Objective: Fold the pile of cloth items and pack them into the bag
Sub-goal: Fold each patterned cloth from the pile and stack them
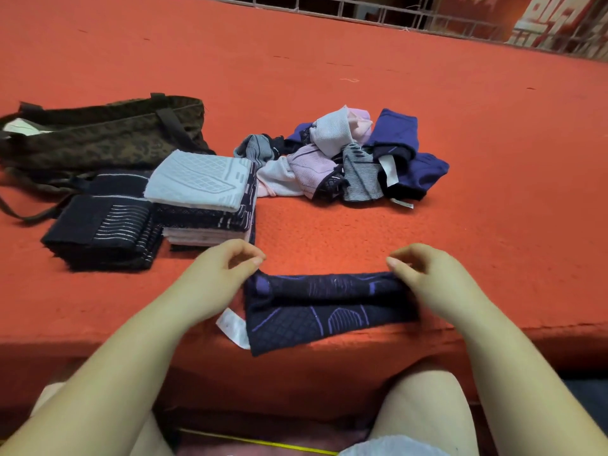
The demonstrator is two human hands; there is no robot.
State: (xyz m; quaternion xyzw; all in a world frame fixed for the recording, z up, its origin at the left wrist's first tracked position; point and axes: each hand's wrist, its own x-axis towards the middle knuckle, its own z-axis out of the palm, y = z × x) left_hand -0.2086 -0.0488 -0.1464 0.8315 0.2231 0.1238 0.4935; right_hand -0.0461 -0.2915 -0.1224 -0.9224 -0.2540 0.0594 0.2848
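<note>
1. We're at a big red-covered desk (pixel 362 77) that takes up most of the view; all the cloth sits on it.
2. The bag (pixel 98 133), dark w/ a leopard-like print, lies slumped at the far left, straps trailing toward us. Can't tell how wide its mouth is open.
3. The unfolded pile (pixel 342 159) sits centre-right, well apart from our hands: pink, striped grey and navy pieces tangled together.
4. Two folded stacks sit just beside the bag: a taller one topped w/ a pale blue cloth (pixel 204 192), and a dark striped stack (pixel 105 232) to its left, the two touching.
5. The piece in hand is a dark navy cloth (pixel 329 311) w/ purple line pattern, at the near edge of the desk, white tag sticking out at its left.
6. Our left hand (pixel 227 271) and right hand (pixel 424 274) are apart, each pinching one end of the cloth's far edge, which is rolled over toward us.
7. We judge this as mid-fold: folding is partway through, packing not yet begun.
8. Next move prob. needs both ends brought over evenly so the edges line up, then pressed flat and stacked.
</note>
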